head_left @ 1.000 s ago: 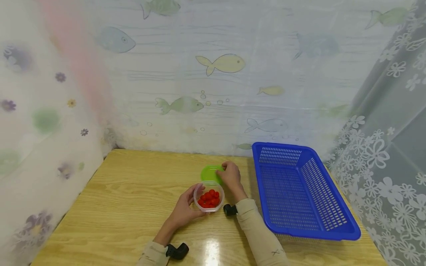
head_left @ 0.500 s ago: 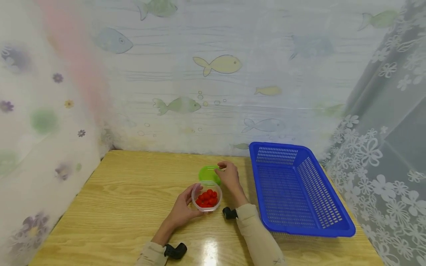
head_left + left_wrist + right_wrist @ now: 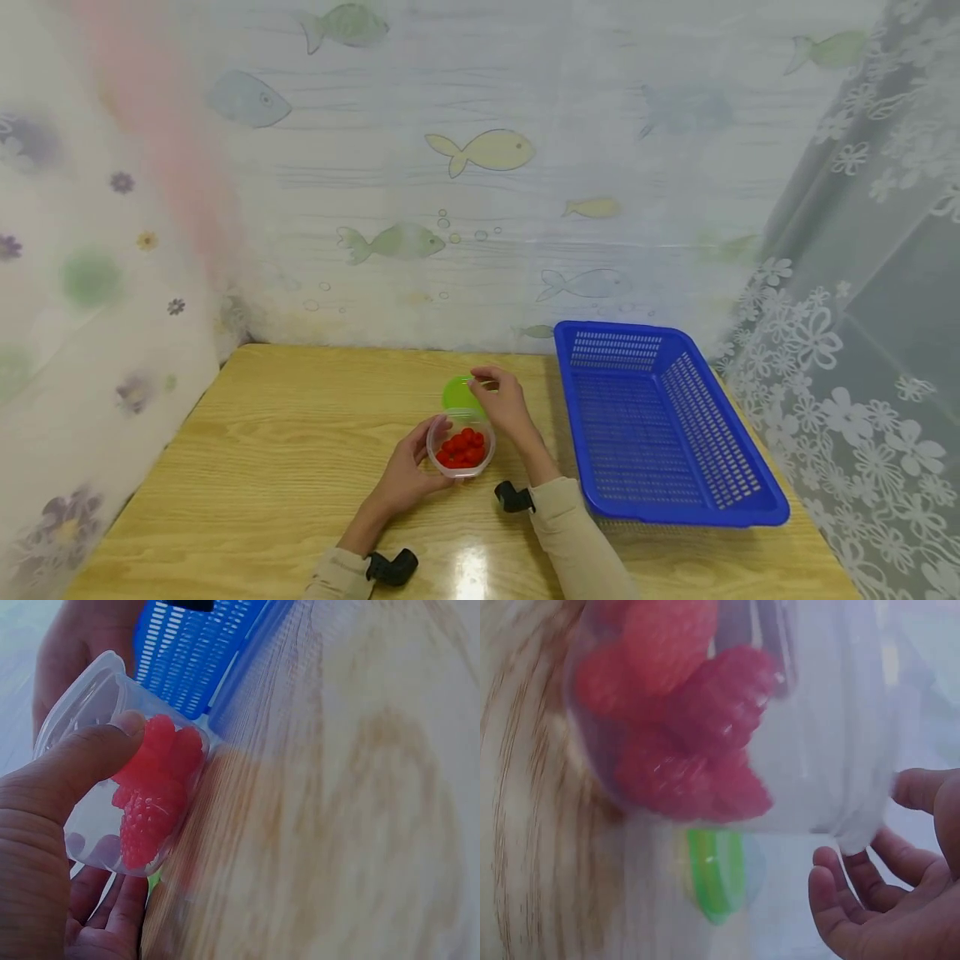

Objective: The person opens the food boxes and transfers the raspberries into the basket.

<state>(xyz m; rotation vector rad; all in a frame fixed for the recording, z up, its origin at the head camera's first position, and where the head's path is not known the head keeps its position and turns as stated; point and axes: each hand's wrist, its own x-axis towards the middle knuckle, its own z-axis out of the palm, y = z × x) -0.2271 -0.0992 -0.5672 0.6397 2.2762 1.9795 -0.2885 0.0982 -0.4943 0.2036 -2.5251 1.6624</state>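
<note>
My left hand [image 3: 405, 475] grips a clear plastic tub [image 3: 97, 825] from its left side, thumb on the near wall and fingers behind. Red raspberries [image 3: 682, 735] fill its lower part. In the head view the tub is low over the table, its mouth facing up. Beyond it lies a green lid [image 3: 459, 393], partly hidden by the tub and the right hand. My right hand [image 3: 504, 404] hovers at the lid's right side, fingers loosely bent with nothing between them. In the right wrist view its fingertips overlap the tub's rim.
A large blue plastic basket [image 3: 652, 433] with slotted walls stands on the right side of the wooden table [image 3: 300, 433]. Curtains with printed fish [image 3: 480, 150] hang behind the table, and more fabric hangs at both sides.
My right hand shifts slightly left over the lid, and its thumb and fingers spread a little. The left hand keeps its grip on the tub. The head view turns slightly.
</note>
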